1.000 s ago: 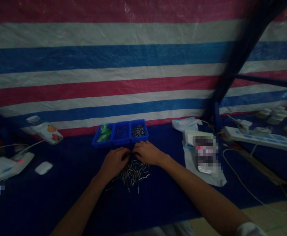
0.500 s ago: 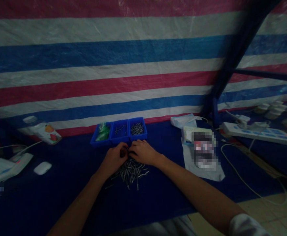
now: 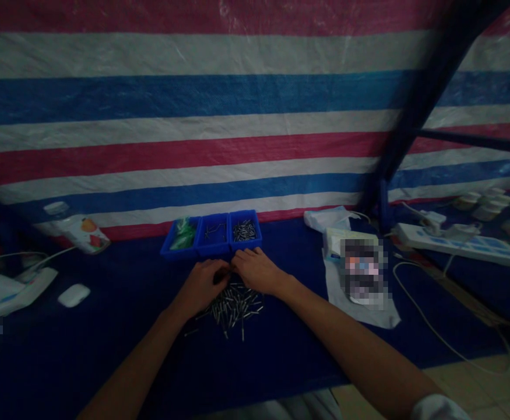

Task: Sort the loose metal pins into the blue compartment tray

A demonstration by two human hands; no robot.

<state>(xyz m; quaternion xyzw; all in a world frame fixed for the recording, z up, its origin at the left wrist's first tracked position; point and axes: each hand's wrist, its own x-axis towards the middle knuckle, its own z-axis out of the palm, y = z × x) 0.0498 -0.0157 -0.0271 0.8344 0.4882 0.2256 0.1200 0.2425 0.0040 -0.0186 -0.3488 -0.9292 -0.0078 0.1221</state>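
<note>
A loose pile of thin metal pieces [image 3: 232, 306] lies on the blue table. At its far edge my left hand [image 3: 204, 283] and my right hand [image 3: 255, 269] meet, fingers curled and fingertips close together. What they pinch is too small and dark to make out. Just beyond them stand three joined blue bins: the left bin [image 3: 181, 236] holds something green in clear plastic, the middle bin [image 3: 212, 233] a few thin bent metal pieces, and the right bin [image 3: 245, 228] many small metal parts.
A bottle [image 3: 84, 232], a white case [image 3: 74, 296] and a power strip [image 3: 36, 291] are at the left. Rightward lie a white cloth [image 3: 368, 315], packets [image 3: 331, 219], a cable [image 3: 425, 318] and another power strip [image 3: 460, 245]. A striped sheet [image 3: 193, 134] hangs behind.
The view has shifted slightly. My hands stay together at the pile's far edge, with a small change in how the fingers are set.
</note>
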